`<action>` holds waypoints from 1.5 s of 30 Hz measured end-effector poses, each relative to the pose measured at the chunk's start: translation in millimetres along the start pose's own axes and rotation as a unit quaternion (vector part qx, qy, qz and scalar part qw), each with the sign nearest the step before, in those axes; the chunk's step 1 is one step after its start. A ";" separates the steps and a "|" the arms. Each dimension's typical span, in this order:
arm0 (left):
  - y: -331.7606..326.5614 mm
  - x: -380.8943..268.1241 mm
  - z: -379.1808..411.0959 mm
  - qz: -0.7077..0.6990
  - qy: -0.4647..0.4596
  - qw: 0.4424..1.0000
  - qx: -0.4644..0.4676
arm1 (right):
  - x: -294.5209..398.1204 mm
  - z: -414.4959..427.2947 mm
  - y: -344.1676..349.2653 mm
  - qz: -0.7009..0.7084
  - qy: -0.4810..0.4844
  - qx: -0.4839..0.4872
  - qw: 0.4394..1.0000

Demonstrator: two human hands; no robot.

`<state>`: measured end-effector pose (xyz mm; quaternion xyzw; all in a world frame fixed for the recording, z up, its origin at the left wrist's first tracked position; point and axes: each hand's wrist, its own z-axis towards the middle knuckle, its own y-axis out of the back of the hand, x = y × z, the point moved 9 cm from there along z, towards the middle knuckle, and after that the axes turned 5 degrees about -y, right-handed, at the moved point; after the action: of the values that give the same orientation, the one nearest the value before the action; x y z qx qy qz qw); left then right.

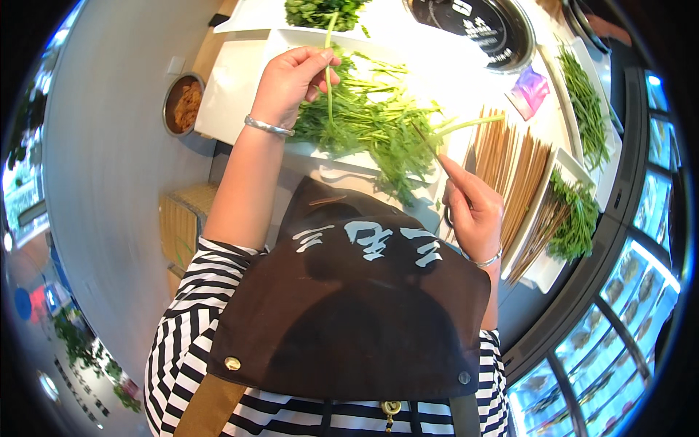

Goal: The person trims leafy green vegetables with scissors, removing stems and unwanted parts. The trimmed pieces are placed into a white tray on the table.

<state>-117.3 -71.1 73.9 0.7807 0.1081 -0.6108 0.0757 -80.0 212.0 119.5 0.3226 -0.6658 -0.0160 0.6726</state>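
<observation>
My left hand (295,79) pinches a pale green stem (330,41) between thumb and fingers, held upright above a heap of leafy greens (382,106). The greens lie in a white tray (338,155), some leaves hanging over its front edge. My right hand (474,210) grips a pair of scissors (428,141), blades pointing up and left over the greens. One dark handle loop shows beside the fingers; whether the blades are parted I cannot tell. Beyond the scissors, a loose green stalk (472,124) reaches over bundled wooden skewers (499,164).
Greens on skewers (573,218) sit in a white tray at right, with green stems (587,109) behind. A pink-purple packet (529,93) lies near a round black-topped container (491,33). A metal bowl (190,104) holds orange-brown food. Another person's arm (609,28) shows top right.
</observation>
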 end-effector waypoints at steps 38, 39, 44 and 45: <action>-47.7 -39.7 -70.9 -0.182 -0.049 0.978 0.092 | 70.4 23.8 -12.5 -0.035 0.139 -0.017 0.989; -46.8 -39.5 -71.0 -0.171 -0.054 0.980 0.091 | 70.6 23.8 -13.0 -0.037 0.142 -0.015 0.989; -45.5 -43.2 -72.3 -0.132 -0.089 0.983 0.090 | 71.6 23.1 -14.3 -0.058 0.156 -0.015 0.986; -45.6 -44.2 -72.2 -0.120 -0.093 0.984 0.091 | 71.8 23.1 -14.0 -0.057 0.155 -0.016 0.986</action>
<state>-71.8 -12.4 134.9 0.7055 0.1370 -0.6928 -0.0597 -87.0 159.0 174.5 0.3481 -0.5334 -0.0145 0.7708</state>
